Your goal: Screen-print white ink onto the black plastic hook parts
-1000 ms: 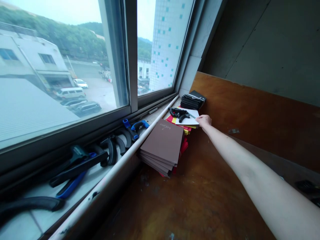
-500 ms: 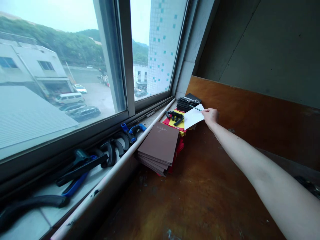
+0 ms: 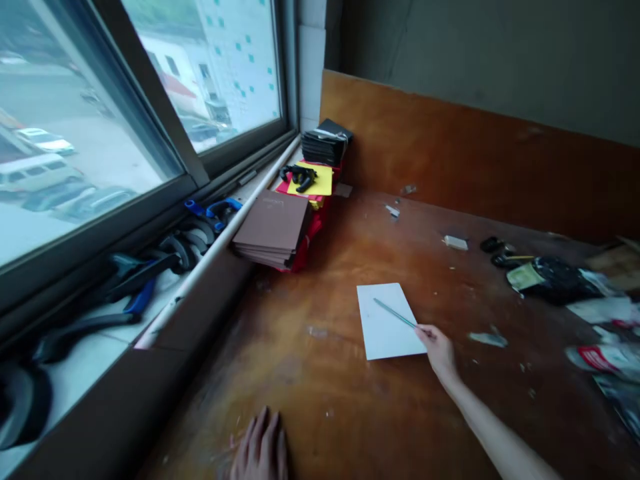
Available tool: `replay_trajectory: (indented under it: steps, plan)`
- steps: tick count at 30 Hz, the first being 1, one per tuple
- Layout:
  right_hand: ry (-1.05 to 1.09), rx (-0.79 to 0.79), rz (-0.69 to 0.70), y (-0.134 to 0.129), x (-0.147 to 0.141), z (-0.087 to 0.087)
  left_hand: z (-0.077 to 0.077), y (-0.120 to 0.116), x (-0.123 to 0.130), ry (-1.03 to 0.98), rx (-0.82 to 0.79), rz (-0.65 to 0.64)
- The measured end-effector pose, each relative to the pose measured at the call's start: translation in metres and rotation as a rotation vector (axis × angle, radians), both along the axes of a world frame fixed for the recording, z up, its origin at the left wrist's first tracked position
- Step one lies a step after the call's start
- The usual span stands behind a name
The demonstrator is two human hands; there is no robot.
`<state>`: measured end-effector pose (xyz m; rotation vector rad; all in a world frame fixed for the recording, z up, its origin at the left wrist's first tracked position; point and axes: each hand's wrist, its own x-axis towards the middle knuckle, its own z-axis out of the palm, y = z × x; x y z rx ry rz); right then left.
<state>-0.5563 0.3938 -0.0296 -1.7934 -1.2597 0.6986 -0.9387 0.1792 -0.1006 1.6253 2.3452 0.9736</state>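
My right hand point(image 3: 441, 352) pinches the right edge of a white sheet of paper point(image 3: 386, 337) together with a thin greenish pencil point(image 3: 394, 312). The pencil lies slantwise across the sheet, its far end pointing up and left. The sheet is over the middle of the brown wooden tabletop point(image 3: 320, 387); whether it touches the wood I cannot tell. At the bottom edge, my left hand point(image 3: 260, 450) rests on the tabletop with fingers stretched out and slightly apart, holding nothing.
Brown notebooks point(image 3: 274, 223) are stacked by the window, with yellow paper point(image 3: 320, 180) and a black stack point(image 3: 326, 143) behind. Clamp-like tools point(image 3: 145, 277) line the sill beyond a white pipe point(image 3: 200, 267). At right lie a bottle point(image 3: 605, 359), a black bag point(image 3: 557, 279) and a small white block point(image 3: 455, 243).
My right hand has brought the paper and pencil from beside the stacks toward me, to mid-table. My left hand has come into view. The view has turned down and to the right.
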Motion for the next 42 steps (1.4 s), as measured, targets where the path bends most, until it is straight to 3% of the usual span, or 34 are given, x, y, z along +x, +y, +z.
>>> replay_trajectory:
  steps: [2,5,8,11,15,18,20,23,25,30,33,39,42]
  plan:
    - [-0.111,-0.113,0.061,-0.049,0.014,-0.023,0.001,-0.003,0.005,0.085,-0.029,-0.005]
    - [-0.428,-0.277,0.148,-0.086,0.026,-0.037,0.003,-0.002,0.008,0.198,-0.042,-0.027]
    - [-0.732,-0.321,0.209,-0.091,0.029,-0.033,0.007,0.003,0.012,0.247,-0.006,-0.068]
    - [-0.826,-0.349,0.314,-0.081,0.026,-0.024,0.014,0.016,0.033,0.247,0.044,-0.229]
    - [-0.789,-0.434,0.401,-0.069,0.028,-0.018,0.02,0.051,0.094,0.216,0.043,-0.559]
    - [-0.67,-0.379,0.295,-0.07,0.038,-0.02,0.018,0.076,0.14,0.233,0.022,-0.716]
    - [-0.446,-0.317,0.19,-0.075,0.042,-0.024,0.015,0.085,0.16,0.247,-0.003,-0.749]
    - [-0.047,-0.212,0.112,-0.083,0.039,-0.036,0.013,0.088,0.173,0.259,-0.046,-0.732]
    - [0.063,-0.153,0.102,-0.085,0.031,-0.045,0.014,0.088,0.174,0.264,-0.065,-0.725]
    - [-0.156,-0.072,0.065,-0.081,0.018,-0.059,0.017,0.088,0.173,0.278,-0.086,-0.725]
    - [-0.387,-0.001,0.232,-0.076,0.018,-0.06,0.017,0.089,0.174,0.276,-0.101,-0.72]
    - [-0.828,0.176,0.973,-0.053,-0.002,-0.041,0.018,0.091,0.173,0.262,-0.115,-0.719]
    - [-0.873,0.235,1.195,-0.042,-0.016,-0.031,0.017,0.091,0.173,0.257,-0.126,-0.713]
